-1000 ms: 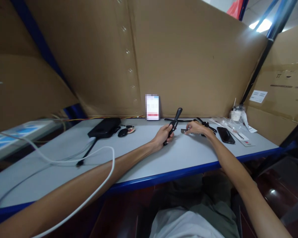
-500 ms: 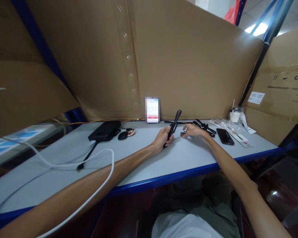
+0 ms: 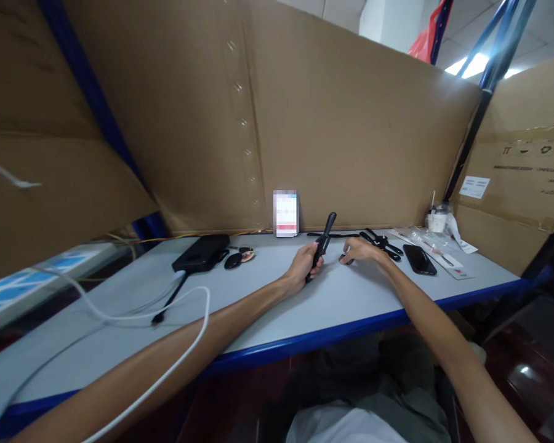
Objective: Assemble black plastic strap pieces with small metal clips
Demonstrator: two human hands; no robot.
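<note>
Firmly gripping, with the left hand (image 3: pixel 303 264) closed, a slim black stick (image 3: pixel 323 243), round-tipped, thicker midway, tilted above the table (image 3: pixel 346 301). Touching, with the right hand (image 3: pixel 359 248) loosely curled, a small dark piece (image 3: pixel 346 259); cannot tell if pinched. Farther right, black straps (image 3: pixel 382 243), then a phone (image 3: pixel 419 259).
</note>
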